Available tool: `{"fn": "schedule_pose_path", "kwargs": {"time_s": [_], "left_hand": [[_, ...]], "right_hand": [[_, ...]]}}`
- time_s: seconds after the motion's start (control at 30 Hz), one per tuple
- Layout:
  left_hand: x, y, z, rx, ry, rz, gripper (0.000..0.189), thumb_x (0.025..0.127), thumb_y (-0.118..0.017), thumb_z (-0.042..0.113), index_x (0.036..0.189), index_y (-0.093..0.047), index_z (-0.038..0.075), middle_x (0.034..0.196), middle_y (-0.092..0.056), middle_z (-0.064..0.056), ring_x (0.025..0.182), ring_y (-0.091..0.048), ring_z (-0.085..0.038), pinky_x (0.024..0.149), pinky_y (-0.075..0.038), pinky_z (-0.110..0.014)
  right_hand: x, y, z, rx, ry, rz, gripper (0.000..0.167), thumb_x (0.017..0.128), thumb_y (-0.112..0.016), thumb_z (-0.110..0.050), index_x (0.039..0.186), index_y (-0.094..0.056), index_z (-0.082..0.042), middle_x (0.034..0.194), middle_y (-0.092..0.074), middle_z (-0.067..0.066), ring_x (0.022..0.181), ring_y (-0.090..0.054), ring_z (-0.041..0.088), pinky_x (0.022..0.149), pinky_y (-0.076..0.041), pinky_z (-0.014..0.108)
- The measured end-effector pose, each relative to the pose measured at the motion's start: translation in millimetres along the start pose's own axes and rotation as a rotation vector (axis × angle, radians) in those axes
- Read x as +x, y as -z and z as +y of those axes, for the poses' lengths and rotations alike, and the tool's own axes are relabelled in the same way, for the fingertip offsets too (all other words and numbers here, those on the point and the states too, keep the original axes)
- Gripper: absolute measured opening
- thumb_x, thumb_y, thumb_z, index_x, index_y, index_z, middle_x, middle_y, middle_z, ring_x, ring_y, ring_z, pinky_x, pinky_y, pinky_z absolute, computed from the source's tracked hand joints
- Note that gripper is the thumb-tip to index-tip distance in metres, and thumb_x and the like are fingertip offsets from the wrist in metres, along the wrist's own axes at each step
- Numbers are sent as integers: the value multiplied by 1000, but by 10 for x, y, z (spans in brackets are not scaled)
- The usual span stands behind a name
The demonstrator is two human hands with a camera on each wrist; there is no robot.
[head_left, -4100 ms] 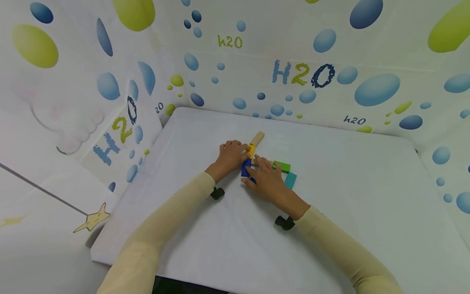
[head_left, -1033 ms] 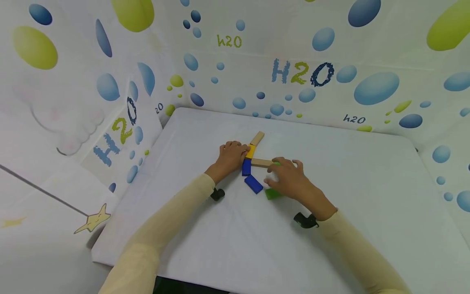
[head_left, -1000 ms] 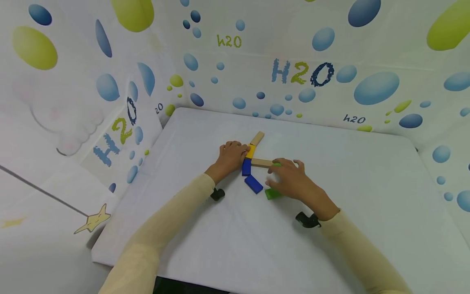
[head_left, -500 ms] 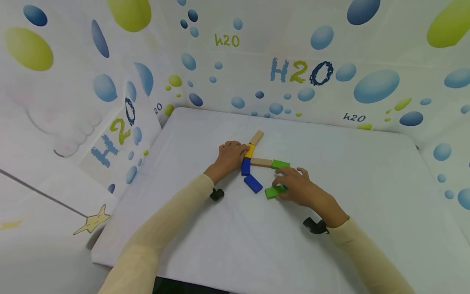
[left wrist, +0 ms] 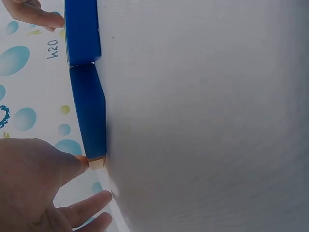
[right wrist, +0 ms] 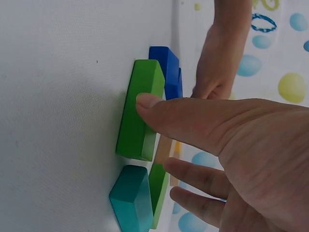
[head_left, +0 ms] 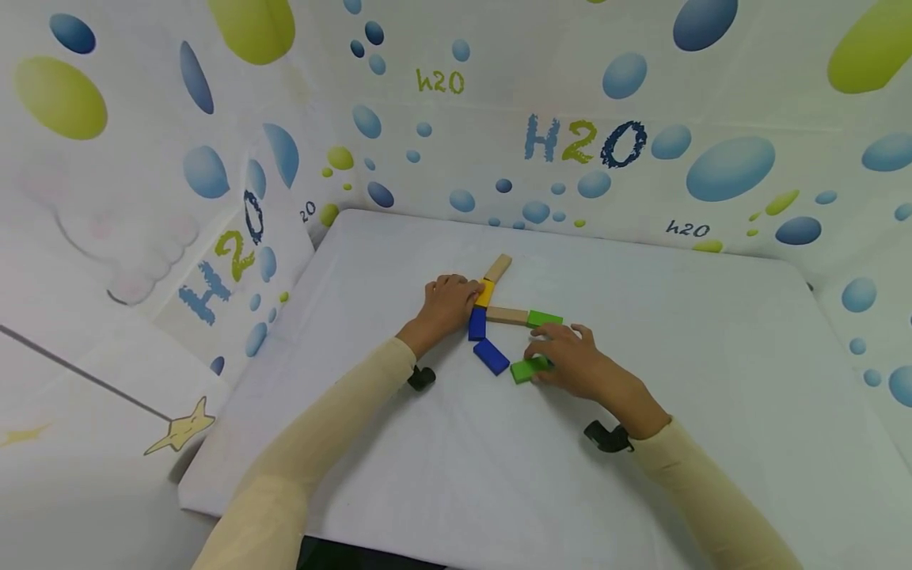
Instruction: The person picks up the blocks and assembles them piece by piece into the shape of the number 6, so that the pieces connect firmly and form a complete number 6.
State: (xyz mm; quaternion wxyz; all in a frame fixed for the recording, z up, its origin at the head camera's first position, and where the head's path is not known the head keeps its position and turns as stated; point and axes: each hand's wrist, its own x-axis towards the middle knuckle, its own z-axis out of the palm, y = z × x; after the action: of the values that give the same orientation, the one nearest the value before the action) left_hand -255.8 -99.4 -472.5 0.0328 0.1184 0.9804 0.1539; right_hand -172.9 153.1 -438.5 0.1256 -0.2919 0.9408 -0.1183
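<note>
Flat blocks lie in a branching line on the white table (head_left: 385, 459). My left hand (head_left: 449, 305) rests beside the yellow block (head_left: 485, 293), fingertips against it; in the left wrist view, the thumb reaches the end of a blue block (left wrist: 89, 111). My right hand (head_left: 577, 360) holds the near green block (head_left: 526, 370) between thumb and fingers. This block's left end lies right by the angled blue block (head_left: 492, 357). A teal block (right wrist: 133, 198), hidden behind the right hand in the head view, stands near the green block's other end in the right wrist view.
A plain wood block (head_left: 499, 267) extends from the yellow one. Another wood block (head_left: 507, 315) leads right to a second green block (head_left: 545, 318). Behind the table hangs a white backdrop (head_left: 499, 127) with blue and green spots. Black wrist cameras (head_left: 607, 437) sit below both wrists.
My right hand has moved off the blue blocks, then the far green block, to the near green block, which has just slid slightly left toward the angled blue one. The left hand stays put.
</note>
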Motion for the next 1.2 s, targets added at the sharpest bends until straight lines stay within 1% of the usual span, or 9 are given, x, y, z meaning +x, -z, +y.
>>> {"fn": "schedule_pose_path", "kwargs": {"time_s": [0.17, 0.4, 0.53, 0.6, 0.73, 0.83, 0.93, 1.07, 1.2], "left_hand": [[6, -8, 1, 6, -8, 4, 38, 115, -43, 29, 149, -61, 23, 147, -60, -12, 144, -44, -40, 117, -33, -60], [1, -14, 7, 0, -12, 15, 38, 115, -44, 29, 149, -61, 23, 147, -61, -11, 144, -45, -39, 117, -34, -60], [9, -30, 3, -2, -12, 14, 38, 115, -44, 29, 149, -61, 24, 147, -61, -11, 144, -45, -39, 117, -33, -60], [11, -36, -4, 1, -7, 15, 38, 115, -44, 30, 149, -61, 24, 147, -61, -11, 144, -45, -39, 117, -33, -60], [14, -46, -17, 2, 7, 13, 38, 115, -44, 30, 149, -61, 24, 148, -60, -11, 145, -44, -38, 117, -33, -59], [15, -48, -23, -2, 8, 9, 38, 115, -44, 31, 149, -60, 24, 149, -59, -11, 145, -44, -37, 118, -33, -59], [11, -42, -27, 3, 3, 10, 39, 115, -44, 30, 150, -60, 24, 149, -59, -12, 145, -44, -38, 117, -33, -59], [3, -30, -27, 12, -3, 9, 39, 115, -44, 30, 150, -60, 23, 147, -59, -12, 144, -45, -38, 116, -34, -59], [0, -33, -19, 3, -4, 6, 39, 115, -44, 30, 150, -60, 23, 147, -59, -12, 144, -45, -38, 117, -33, -59]], "right_hand": [[11, -1, 7, 1, -18, -6, 31, 92, -85, -24, 121, -76, -21, 152, -56, 13, 148, -43, 37, 118, -22, 74], [11, -7, 7, 1, -16, -4, 33, 93, -84, -25, 124, -75, -20, 152, -56, 13, 147, -44, 37, 117, -23, 74], [-6, 30, 30, 9, -40, -1, 37, 93, -83, -27, 128, -73, -20, 153, -54, 14, 149, -42, 37, 117, -23, 74], [-31, 70, 63, 16, -67, 19, 41, 93, -84, -29, 131, -72, -19, 154, -54, 16, 149, -41, 38, 116, -24, 74], [-111, 145, 176, 26, -140, 63, 56, 90, -86, -30, 140, -66, -12, 156, -51, 20, 147, -44, 42, 113, -29, 73], [-171, 158, 271, 35, -198, 61, 69, 89, -87, -32, 147, -59, -6, 158, -46, 24, 146, -44, 45, 111, -32, 73], [-212, 144, 339, 37, -235, 43, 77, 89, -87, -34, 149, -53, 1, 159, -44, 28, 146, -43, 48, 109, -35, 72], [-232, 111, 379, 34, -249, 37, 74, 90, -85, -33, 146, -55, 5, 157, -44, 30, 144, -44, 50, 107, -38, 73], [-238, 68, 386, 41, -252, 51, 65, 92, -83, -32, 141, -59, 4, 156, -46, 31, 142, -46, 50, 107, -39, 73]]}}
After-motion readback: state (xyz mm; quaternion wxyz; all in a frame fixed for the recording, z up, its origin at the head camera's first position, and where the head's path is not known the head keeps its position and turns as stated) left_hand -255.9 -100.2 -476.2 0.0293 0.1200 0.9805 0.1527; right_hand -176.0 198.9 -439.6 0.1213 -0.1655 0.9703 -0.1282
